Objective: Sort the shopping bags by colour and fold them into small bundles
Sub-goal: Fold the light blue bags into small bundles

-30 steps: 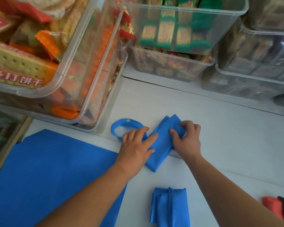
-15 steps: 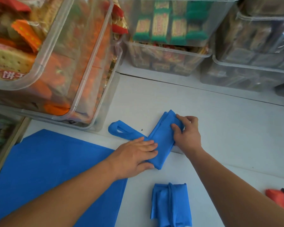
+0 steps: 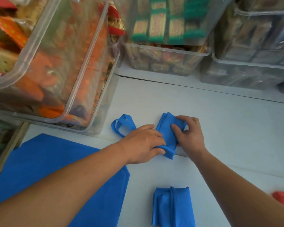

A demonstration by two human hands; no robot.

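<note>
hands folding a blue non-woven shopping bag (image 3: 168, 138), just right of the clear plastic snack bin (image 3: 82, 89).
below the bin a flat blue fabric bag (image 3: 39, 158) lies partly under a forearm (image 3: 64, 190); left hand (image 3: 143, 143) pinches the strip's near fold, right hand (image 3: 188, 133) clasps its far end; a folded blue bundle (image 3: 172, 207) and orange bag (image 3: 282, 199) are cropped by the frame.

The white table (image 3: 236, 128) carries clear snack bins (image 3: 167, 59), a flat blue bag (image 3: 56, 161), a half-folded blue bag (image 3: 167, 135), a folded blue bundle (image 3: 172, 208) and an orange bundle (image 3: 282, 198).
</note>
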